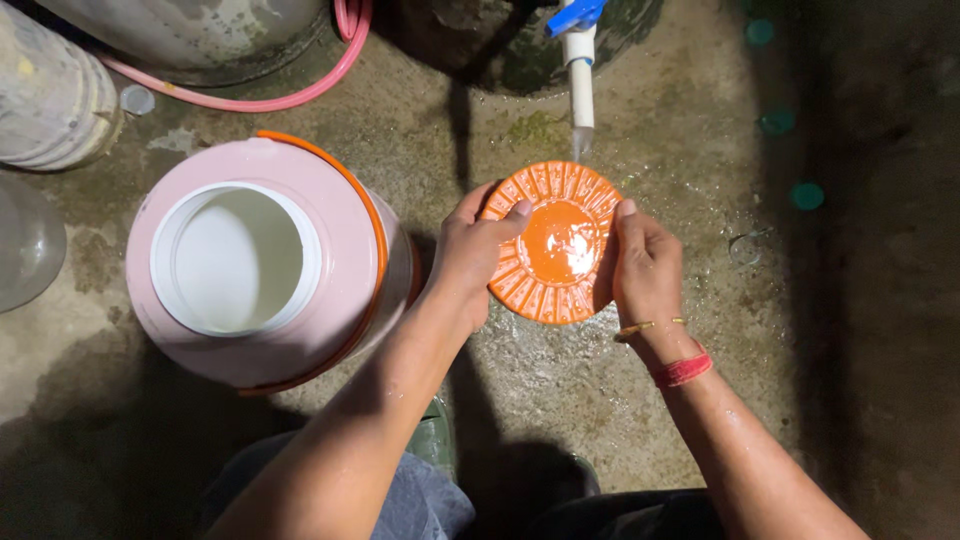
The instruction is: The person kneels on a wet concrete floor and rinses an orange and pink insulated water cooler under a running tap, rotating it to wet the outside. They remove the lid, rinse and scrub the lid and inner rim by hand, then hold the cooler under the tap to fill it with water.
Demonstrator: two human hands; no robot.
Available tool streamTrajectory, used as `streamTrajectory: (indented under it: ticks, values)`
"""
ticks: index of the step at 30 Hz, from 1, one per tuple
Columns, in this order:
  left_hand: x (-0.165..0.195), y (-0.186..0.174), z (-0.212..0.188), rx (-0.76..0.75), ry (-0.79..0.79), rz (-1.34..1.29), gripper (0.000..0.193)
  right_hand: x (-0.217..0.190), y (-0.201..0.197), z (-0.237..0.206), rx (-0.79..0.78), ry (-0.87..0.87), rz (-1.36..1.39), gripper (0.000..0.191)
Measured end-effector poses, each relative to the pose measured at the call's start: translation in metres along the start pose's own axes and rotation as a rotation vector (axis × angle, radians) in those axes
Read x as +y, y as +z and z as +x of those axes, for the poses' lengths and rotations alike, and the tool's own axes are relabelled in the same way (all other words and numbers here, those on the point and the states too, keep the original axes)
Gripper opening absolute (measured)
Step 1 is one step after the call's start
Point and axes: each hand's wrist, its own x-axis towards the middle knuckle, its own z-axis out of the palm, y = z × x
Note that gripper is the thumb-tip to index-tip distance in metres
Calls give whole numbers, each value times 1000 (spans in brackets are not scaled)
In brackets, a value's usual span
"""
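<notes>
Two hands hold a round orange lid under a running tap, seen from above.

The left hand (470, 255) and right hand (645, 265) grip opposite edges of the ribbed orange lid (555, 245), wet beneath the white tap (581, 85). An open pink water jug (265, 265) stands just left on the wet concrete floor (560, 390).

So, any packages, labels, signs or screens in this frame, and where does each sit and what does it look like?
No labels, signs or screens show; only containers and a lid.
Pink container: left of the hands, round, open white mouth, orange trim.
Orange lid: centre, round, ribbed, wet, held by left hand and right hand under the tap.
White tap: top centre, blue handle.
Grey ribbed drum: top left corner.
</notes>
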Motion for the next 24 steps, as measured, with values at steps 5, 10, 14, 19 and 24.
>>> streamTrajectory:
  ticks: [5,10,14,19,24]
  values:
    - [4,0,-1,15,38,41,41,-4,-2,-2,-143,121,303,26]
    - [4,4,-6,-38,106,155,43,-12,6,-2,51,267,257,30]
    - [5,6,-8,-76,96,129,43,-22,2,2,11,253,353,40]
    - [7,3,-5,-59,107,115,46,-18,-6,-4,-194,148,241,28]
    - [0,2,-4,-67,115,151,45,17,-5,5,-100,113,353,27]
